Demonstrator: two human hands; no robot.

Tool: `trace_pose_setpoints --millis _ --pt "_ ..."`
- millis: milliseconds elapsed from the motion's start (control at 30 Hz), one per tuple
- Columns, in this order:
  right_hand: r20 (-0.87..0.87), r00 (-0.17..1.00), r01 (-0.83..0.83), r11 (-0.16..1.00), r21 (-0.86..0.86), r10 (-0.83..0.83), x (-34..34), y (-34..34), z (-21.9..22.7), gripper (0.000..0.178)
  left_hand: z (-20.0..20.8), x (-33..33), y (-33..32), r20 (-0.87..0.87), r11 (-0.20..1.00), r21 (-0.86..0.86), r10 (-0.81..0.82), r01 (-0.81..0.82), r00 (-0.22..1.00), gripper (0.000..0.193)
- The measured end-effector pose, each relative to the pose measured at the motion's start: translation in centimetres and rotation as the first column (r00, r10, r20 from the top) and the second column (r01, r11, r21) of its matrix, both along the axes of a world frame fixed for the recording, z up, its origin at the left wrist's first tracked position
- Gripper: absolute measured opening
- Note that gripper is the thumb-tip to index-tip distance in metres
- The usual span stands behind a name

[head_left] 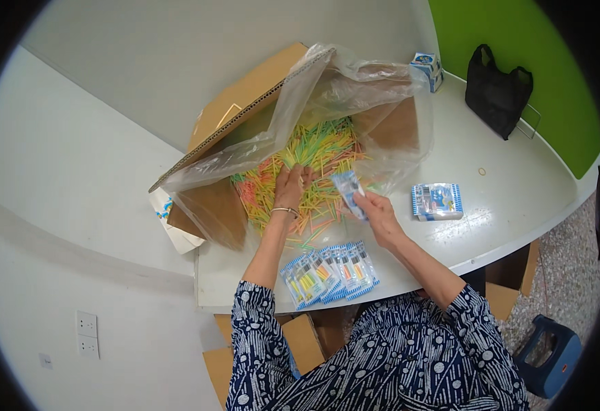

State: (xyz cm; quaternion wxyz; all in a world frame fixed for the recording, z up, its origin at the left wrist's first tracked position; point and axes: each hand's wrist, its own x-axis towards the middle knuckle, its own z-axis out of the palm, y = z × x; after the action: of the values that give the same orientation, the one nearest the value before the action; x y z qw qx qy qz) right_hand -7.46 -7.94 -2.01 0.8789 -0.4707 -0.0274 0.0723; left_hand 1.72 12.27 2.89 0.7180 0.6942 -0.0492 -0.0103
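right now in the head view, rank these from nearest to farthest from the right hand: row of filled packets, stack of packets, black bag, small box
1. row of filled packets, just below the right hand, at the table's near edge
2. stack of packets, to its right
3. small box, far back by the wall
4. black bag, far right corner; close to the box in distance

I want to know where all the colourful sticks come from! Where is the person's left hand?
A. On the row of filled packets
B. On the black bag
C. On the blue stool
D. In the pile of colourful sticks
D: the left hand rests in the pile of colourful sticks, inside the plastic-lined cardboard box.
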Motion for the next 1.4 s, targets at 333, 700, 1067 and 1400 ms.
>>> trace_pose_setpoints --millis 333,700,1067,1400 --pt "-0.225 0.974 0.140 0.756 0.640 0.011 5.9 4.6 0.1 0.018 -0.2 -4.0 -7.9 -0.111 0.841 -0.540 -0.020 -0.043 0.994 0.013" --pt "-0.251 0.961 0.244 0.771 0.589 -0.112 5.1 4.8 1.6 0.023 -1.5 -4.4 -8.9 0.008 0.812 -0.578 0.101 -0.078 0.995 0.015" --pt "-0.335 0.933 0.315 0.744 0.590 -0.129 4.8 5.1 1.2 0.021 -3.3 -3.8 -9.0 -0.013 0.882 -0.437 0.190 -0.176 0.982 0.021" --pt "-0.285 0.942 0.317 0.750 0.581 -0.178 4.7 4.6 1.1 0.022 -1.7 -4.1 -10.0 -0.121 0.812 -0.538 0.189 -0.225 0.974 0.017"
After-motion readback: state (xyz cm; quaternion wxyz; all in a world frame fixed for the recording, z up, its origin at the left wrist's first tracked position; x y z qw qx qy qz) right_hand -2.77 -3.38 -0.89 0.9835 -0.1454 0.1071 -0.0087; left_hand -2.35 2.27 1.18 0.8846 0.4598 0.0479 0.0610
